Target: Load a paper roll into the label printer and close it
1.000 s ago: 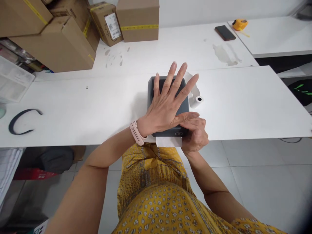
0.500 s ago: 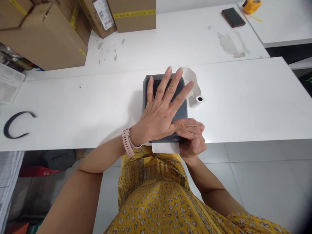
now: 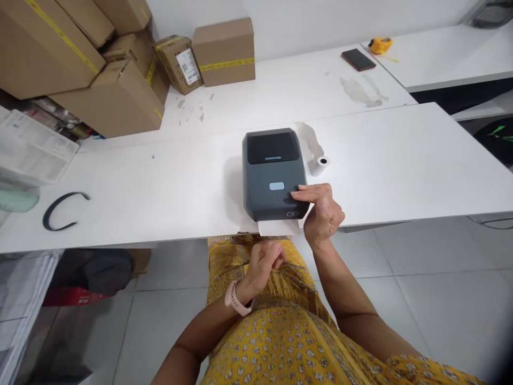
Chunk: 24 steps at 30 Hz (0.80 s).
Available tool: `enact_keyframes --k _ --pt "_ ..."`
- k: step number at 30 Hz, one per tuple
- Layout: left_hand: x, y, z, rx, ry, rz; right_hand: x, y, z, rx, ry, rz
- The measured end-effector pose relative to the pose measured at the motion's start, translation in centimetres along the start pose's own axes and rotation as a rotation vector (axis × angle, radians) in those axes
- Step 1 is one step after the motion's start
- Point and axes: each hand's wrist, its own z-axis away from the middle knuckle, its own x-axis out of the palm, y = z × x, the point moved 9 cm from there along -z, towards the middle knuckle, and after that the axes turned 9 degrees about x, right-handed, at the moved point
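A dark grey label printer stands at the front edge of a white table. A strip of white label paper sticks out of its front slot. My right hand rests at the printer's front right corner, index finger laid on the lid, other fingers curled. My left hand hangs below the table edge, just under the paper strip, fingers loosely curled and holding nothing. A small white paper roll with a loose tail lies right of the printer.
Cardboard boxes are stacked at the back left. A black curved band lies at the left of the table. A dark phone and a yellow tape measure lie at the far right back.
My left hand lifted off the printer's lid and dropped below the table edge. My right hand stays at the front right corner. The camera tilted up slightly.
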Motion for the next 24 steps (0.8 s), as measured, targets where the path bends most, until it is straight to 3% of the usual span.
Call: enact_keyframes --k 2,5,7,13,17,21,24 --pt "1.6 -0.5 -0.9 -0.126 -0.040 0.166 -0.1 0.0 0.0 0.006 0.017 0.004" --pt "1.4 -0.5 -2.9 -0.230 0.127 0.318 -0.1 -0.1 0.1 0.017 0.017 0.000" --pt "1.2 -0.1 -3.6 -0.225 0.198 0.357 0.0 -0.3 0.2 0.024 -0.006 0.013" --pt "1.5 0.3 -3.0 -0.187 0.203 0.295 -0.1 -0.4 0.3 0.029 -0.025 0.056" --pt "1.6 -0.3 -3.2 -0.164 0.155 0.251 0.0 -0.5 0.2 0.001 -0.039 0.092" --pt "1.4 -0.2 -3.1 -0.202 0.125 0.242 1.1 -0.6 -0.5 0.007 -0.159 0.237" --pt "2.2 2.1 -2.4 -0.193 -0.105 0.240 2.4 -0.8 -0.8 -0.010 -0.306 0.327"
